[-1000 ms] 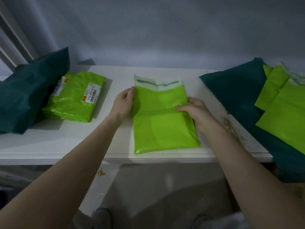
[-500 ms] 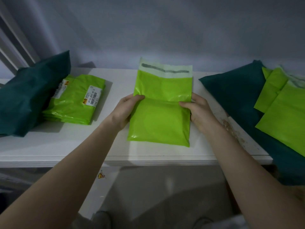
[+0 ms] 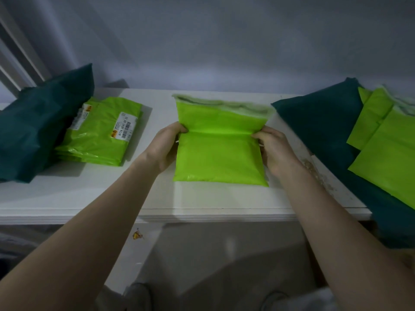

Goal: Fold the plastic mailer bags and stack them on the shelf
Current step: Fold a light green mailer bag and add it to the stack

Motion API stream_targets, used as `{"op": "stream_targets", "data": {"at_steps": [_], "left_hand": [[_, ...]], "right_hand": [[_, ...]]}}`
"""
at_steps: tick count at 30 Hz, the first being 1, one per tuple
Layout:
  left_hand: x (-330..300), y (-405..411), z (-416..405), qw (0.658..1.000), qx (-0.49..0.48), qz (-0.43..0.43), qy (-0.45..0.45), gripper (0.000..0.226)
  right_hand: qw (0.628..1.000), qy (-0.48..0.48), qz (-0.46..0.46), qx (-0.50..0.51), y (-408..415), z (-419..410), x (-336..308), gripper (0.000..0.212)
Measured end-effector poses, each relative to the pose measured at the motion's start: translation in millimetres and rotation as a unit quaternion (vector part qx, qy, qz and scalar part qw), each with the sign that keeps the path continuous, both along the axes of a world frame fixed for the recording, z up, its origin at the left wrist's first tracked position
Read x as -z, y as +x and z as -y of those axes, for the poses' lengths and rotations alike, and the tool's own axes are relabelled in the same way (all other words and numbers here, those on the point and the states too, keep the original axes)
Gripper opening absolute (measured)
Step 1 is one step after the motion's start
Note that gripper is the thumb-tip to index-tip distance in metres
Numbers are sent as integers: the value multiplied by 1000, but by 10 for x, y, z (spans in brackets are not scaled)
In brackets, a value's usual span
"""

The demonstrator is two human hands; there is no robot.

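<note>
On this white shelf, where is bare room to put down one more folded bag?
Bare white shelf lies in front of the stack of folded lime-green mailers, and between that stack and the left hand. The right end is crowded by the dark green bag.

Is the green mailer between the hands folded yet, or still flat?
Partly folded. The mailer shows a crease across its middle, pinched at each end by the left hand and right hand; its top flap stands up, blurred.

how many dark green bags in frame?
2. One dark green bag stands at the shelf's left end; another dark green bag lies at the right under loose lime mailers. More could be hidden.
</note>
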State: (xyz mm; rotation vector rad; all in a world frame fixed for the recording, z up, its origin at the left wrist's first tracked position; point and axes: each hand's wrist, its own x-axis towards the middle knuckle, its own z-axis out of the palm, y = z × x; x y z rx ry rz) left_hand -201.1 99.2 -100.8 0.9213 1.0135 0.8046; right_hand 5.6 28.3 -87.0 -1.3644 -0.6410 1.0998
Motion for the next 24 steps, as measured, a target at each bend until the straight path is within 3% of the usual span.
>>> {"op": "stream_targets", "data": {"at_steps": [4, 6, 9, 12, 14, 17, 21, 24], "left_hand": [[20, -22, 11, 1000, -2, 5, 30, 26], [19, -46, -4, 999, 17, 24, 31, 42], [-14, -86, -26, 998, 45, 38, -12, 56], [0, -102, -26, 993, 39, -100, 42, 49], [38, -92, 6, 981, 26, -165, 103, 38], [90, -70, 38, 972, 16, -183, 150, 30], [87, -31, 41, 972, 0, -174, 157, 26], [70, 9, 65, 970, -5, -177, 168, 31]], "right_hand": [[999, -21, -30, 15, -13, 8, -20, 29], [998, -48, -49, 11, 4, 5, -34, 26], [993, -80, -82, -11, 57, 5, -38, 40], [993, -112, -15, -38, 81, -3, -6, 42], [993, -109, 32, -37, 54, -4, 23, 32], [995, -59, 72, -45, 2, 13, 69, 20], [991, -61, 109, -55, -17, 1, 93, 37], [989, -70, 120, -53, 6, -22, 123, 34]]}}
